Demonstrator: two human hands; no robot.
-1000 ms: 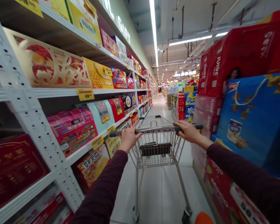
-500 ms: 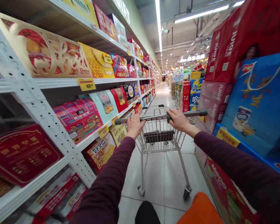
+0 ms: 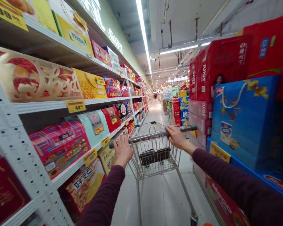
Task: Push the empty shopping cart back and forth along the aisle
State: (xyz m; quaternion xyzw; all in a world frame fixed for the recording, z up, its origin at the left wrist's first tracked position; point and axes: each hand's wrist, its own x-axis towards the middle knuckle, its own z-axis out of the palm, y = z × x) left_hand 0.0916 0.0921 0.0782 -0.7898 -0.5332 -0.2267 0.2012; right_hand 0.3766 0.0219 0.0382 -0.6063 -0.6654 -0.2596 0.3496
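Note:
A wire shopping cart (image 3: 153, 157) stands in a store aisle just ahead of me, its basket holding nothing I can see. My left hand (image 3: 122, 151) is wrapped round the left end of the cart's handle bar (image 3: 146, 136). My right hand (image 3: 176, 137) grips the same bar further right, short of its dark end cap. Both arms wear dark maroon sleeves.
White shelves (image 3: 61, 105) of boxed biscuits and gift boxes with yellow price tags (image 3: 75, 106) run close along the left. Stacked red cartons (image 3: 217, 66) and a blue gift box (image 3: 245, 119) line the right. The tiled aisle (image 3: 155, 111) runs straight ahead, with more stacked goods in the distance.
The view has tilted up and swung slightly left. Both hands stay on the handle; the cart has drifted closer to the left shelves. The orange and black shapes at the bottom have dropped out of view.

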